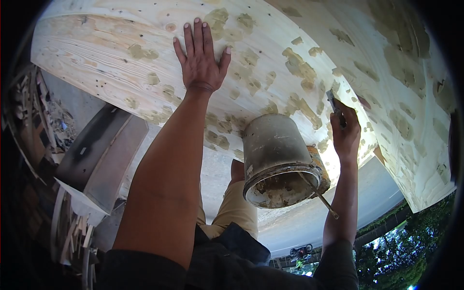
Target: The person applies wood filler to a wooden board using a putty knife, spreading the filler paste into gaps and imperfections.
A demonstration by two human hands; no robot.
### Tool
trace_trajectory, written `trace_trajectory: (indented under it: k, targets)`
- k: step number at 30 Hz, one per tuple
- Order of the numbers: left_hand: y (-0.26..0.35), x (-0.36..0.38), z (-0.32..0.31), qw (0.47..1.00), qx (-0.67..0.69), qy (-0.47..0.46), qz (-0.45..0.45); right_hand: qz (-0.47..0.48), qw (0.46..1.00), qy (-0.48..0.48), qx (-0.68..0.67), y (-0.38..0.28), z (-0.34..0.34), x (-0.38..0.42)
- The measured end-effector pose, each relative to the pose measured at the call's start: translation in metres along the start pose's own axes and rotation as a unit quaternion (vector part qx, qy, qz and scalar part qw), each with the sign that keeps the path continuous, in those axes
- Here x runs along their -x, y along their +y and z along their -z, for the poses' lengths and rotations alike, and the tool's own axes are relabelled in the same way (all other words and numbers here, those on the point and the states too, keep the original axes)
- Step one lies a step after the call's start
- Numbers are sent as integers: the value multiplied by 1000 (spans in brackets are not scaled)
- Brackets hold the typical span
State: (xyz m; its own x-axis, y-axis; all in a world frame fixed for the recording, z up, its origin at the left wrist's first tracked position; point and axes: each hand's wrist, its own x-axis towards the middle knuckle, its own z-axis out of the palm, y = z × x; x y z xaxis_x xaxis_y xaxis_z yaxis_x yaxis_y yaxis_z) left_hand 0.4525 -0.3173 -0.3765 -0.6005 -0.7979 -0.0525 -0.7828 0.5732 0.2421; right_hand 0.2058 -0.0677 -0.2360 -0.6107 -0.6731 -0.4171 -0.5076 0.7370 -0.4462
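Observation:
My left hand (202, 65) lies flat on the pale wooden board (111, 82), fingers stretched out and holding nothing. Patches of tan filler (300, 67) mark the wood around it. In my right hand (346, 126) is a small putty knife (332, 100), its blade at the board's surface near the far right edge; the fingers hide most of its handle. Between my arms stands a dirty grey bucket (275, 140), its open mouth crusted with dried residue. A thin stick (319, 195) pokes out over the rim. Behind the bucket, a rusty can (316, 162) is partly hidden.
A second filler-marked wooden panel (401, 96) rises at the right. To the left are a dark box-like piece (92, 150) and stacked wood scraps (77, 237). A parked motorcycle (301, 252) and trees (396, 256) show beyond the floor at the bottom right.

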Motion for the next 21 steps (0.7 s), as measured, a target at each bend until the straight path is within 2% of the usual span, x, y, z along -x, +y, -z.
trace_trajectory:
  k: [4,9,12,21]
  targets:
    - [0,0,0,1000,0,0,-2,8,1000,7,1,-3,2,0]
    - [1,0,1,1000,-4,0,-3,43,994,-1,-100,-17,4,1]
    - [1,0,1,1000,-7,-2,-5,97,991,1,-95,-19,3,0]
    - [0,0,0,1000,-6,2,-7,107,989,2,-97,-21,3,3]
